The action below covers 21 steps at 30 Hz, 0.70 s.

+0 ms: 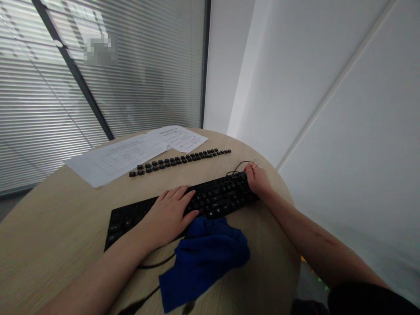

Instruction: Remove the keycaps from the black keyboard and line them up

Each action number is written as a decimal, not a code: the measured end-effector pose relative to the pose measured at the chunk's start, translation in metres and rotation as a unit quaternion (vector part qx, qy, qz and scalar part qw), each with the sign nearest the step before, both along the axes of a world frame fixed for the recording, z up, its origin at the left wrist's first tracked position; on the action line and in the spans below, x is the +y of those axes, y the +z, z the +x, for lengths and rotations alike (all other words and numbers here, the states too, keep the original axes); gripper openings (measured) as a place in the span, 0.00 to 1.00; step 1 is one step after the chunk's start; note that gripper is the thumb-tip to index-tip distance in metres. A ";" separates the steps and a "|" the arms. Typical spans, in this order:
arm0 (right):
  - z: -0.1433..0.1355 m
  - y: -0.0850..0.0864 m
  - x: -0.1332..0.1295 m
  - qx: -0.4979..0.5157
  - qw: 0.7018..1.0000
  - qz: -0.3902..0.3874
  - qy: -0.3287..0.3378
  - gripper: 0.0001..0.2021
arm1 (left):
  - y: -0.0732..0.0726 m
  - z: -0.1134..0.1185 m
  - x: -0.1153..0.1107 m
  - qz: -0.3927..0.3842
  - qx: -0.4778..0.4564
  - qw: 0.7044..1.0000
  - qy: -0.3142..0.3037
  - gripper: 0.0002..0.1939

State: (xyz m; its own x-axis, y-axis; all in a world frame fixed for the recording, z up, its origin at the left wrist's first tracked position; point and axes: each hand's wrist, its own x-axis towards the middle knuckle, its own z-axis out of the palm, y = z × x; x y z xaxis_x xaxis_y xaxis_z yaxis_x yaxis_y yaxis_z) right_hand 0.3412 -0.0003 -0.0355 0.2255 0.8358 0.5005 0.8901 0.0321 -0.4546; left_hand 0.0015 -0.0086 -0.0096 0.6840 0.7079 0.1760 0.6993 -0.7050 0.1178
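Crumpled blue cloth (210,253) lies closest to the camera, on the near side of the two hands and between the wrists, its upper fold up against the front edge of a black keyboard (223,194). That keyboard rests on the round wooden bench (65,227) directly under the left hand and stretches across to the right hand, sloping away towards the latter. The left hand (173,210) is laid palm down over the middle of the keys, fingers extended and a little apart, thumb out to the side nearest the cloth. The right hand (257,179) is narrow, its fingers curled at the keyboard's far end; whether it grips that edge or pinches something small there, I cannot tell. A thin black cord (238,166) loops just beside its fingertips. More dark cable (157,264) runs out between the left forearm and the cloth. Beyond both hands, loose black keycaps (183,160) stand in two slanting rows, apart from the keyboard. Past them, farther out from the left hand, are a broad printed sheet (121,155) and a second paper (185,139), touching each other. Slatted blinds (157,87) rise behind the papers, and a pale wall (328,109) stands beyond the right hand.
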 end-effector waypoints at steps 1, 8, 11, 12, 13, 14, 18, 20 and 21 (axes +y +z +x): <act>0.000 0.000 0.000 0.002 1.000 0.004 0.001 0.16 | 0.000 0.000 0.000 -0.001 0.001 1.000 0.000 0.31; 0.000 0.000 -0.002 0.014 0.999 0.035 -0.004 0.19 | -0.001 -0.001 0.001 -0.006 -0.008 1.000 -0.002 0.31; -0.001 -0.001 -0.003 0.005 0.999 0.039 -0.016 0.19 | -0.001 0.000 0.000 -0.006 -0.006 1.000 0.004 0.30; -0.001 -0.001 -0.003 0.002 0.999 0.038 -0.018 0.19 | -0.002 0.000 0.000 -0.006 -0.007 1.000 0.006 0.30; 0.000 -0.002 -0.003 0.001 0.999 0.037 -0.019 0.19 | -0.002 0.000 0.000 -0.005 -0.008 1.000 0.007 0.30; 0.000 -0.002 -0.003 0.002 0.999 0.037 -0.018 0.19 | -0.002 0.000 0.000 -0.005 -0.008 1.000 0.008 0.30; 0.001 -0.005 -0.002 0.015 0.998 0.047 -0.034 0.19 | -0.001 -0.001 0.000 -0.004 0.003 1.000 0.009 0.30; 0.002 -0.005 -0.002 0.020 0.997 0.053 -0.044 0.20 | 0.001 0.000 0.000 -0.007 0.003 1.000 0.011 0.31; 0.002 -0.006 -0.002 0.023 0.997 0.054 -0.047 0.20 | 0.002 0.000 -0.001 -0.009 0.002 1.000 0.012 0.31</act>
State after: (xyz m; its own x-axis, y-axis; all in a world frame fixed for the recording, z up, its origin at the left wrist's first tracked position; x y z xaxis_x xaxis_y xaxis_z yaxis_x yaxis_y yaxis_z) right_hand 0.3433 -0.0020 -0.0410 0.3247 0.7514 0.5744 0.8696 0.0017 -0.4938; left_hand 0.0013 -0.0092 -0.0079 0.6683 0.7266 0.1595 0.7160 -0.6864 0.1273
